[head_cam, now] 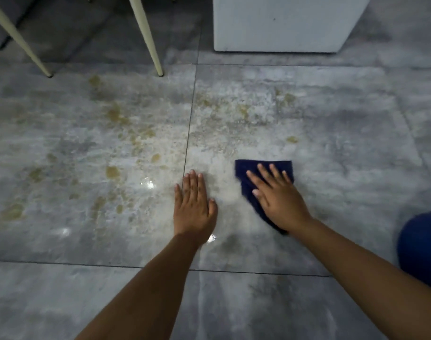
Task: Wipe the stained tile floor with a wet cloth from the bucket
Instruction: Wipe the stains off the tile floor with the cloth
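A dark blue cloth [248, 169] lies flat on the grey tile floor [344, 148]. My right hand [277, 197] presses down on it with fingers straight and spread. My left hand [193, 204] rests flat on the bare tile just left of the cloth, fingers straight, holding nothing. Yellow-brown stains [116, 116] are scattered over the tiles ahead and to the left, with one small spot [291, 139] just beyond the cloth. Wet glints [148, 184] show on the tile by my left hand.
Two cream chair legs [148, 38] stand on the floor at the far left. A white box-like unit [283, 23] sits at the far right. A blue-clothed knee [420, 244] shows at the right edge. No bucket is in view.
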The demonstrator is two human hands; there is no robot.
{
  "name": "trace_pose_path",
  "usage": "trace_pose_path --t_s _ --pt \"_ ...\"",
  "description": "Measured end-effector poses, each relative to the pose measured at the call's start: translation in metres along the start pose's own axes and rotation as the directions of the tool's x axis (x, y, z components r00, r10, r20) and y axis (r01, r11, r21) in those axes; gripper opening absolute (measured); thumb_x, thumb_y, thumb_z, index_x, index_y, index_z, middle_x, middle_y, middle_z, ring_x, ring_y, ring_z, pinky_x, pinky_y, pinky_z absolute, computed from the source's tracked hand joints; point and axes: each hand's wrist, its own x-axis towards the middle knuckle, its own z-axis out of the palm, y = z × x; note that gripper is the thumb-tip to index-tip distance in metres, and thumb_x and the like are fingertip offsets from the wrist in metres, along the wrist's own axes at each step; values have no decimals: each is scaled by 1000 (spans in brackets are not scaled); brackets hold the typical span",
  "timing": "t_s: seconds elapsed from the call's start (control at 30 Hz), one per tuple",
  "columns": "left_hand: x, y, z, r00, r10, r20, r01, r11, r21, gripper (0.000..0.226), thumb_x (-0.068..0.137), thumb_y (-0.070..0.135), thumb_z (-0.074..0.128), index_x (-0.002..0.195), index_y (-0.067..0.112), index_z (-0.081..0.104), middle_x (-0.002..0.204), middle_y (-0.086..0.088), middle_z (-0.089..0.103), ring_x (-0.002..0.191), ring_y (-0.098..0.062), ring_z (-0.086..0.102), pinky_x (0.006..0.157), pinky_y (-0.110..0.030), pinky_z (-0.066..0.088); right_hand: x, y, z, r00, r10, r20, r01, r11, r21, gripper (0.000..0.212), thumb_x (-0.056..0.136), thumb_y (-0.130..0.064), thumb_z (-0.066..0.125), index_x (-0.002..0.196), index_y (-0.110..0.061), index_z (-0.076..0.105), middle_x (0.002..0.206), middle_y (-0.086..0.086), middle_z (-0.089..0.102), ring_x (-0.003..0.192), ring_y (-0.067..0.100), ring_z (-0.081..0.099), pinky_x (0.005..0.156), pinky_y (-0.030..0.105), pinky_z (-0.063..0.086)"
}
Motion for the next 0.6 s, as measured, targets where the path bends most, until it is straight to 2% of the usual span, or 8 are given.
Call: trace_pose_path --t_s 0.07,0.13,0.2,0.33,0.43,0.53,0.6 --pt "17 9 1 1000 26 0 -26 1000 8 70 90 41 6 151 10 -11 159 -8 -19 144 -18 -24 115 -37 -21 -12 22 -3 980 194 -40 -193 981 39 56 96 -43 19 146 -24 37 152 10 36 140 37 31 112 55 23" --pt "42 22 0 999 48 -13 -48 999 5 71 90 42 6 150 9 -12 159 -9 -18 144 -18 -24 116 -38 -19 -32 20 1 951 300 -82 -296 954 58 56 98 -42 18 146 -22 38 152 11 36 140 37 31 113 55 23" --pt "67 33 0 999 44 -14 -44 999 -15 70 92 42 9 150 9 -12 159 -9 -18 144 -18 -23 117 -39 -17 -33 4 7 950 300 -82 -293 952 91 55 100 -42 15 146 -23 38 151 10 37 139 36 32 114 52 20" --pt "89 41 5 1000 -16 8 15 1000 10 67 98 41 15 151 10 -12 160 -8 -16 145 -18 -20 118 -41 -12 37 6 -2 991 113 -65 -108 991 77 50 101 -41 23 148 -29 31 155 6 30 144 32 24 117 47 11" --pt "89 40 6 1000 -12 -7 13 999 29 69 98 43 16 151 9 -11 160 -8 -15 146 -18 -19 119 -41 -11 80 41 -14 966 252 -50 -247 965 89 48 103 -38 29 151 -30 25 159 6 19 147 31 13 118 46 5" --pt "88 40 5 1000 -2 -10 3 1000 23 70 97 45 14 150 9 -14 160 -9 -17 145 -18 -22 119 -42 -10 69 44 -13 869 474 -140 -453 877 160 47 103 -36 30 149 -25 31 156 13 26 144 37 19 117 52 9" --pt "89 40 5 1000 -15 1 15 1000 24 71 96 45 15 150 9 -14 159 -8 -17 145 -18 -22 119 -42 -10 57 18 -4 875 449 -180 -424 891 162 45 102 -33 33 146 -22 38 152 16 33 141 40 26 115 55 13"
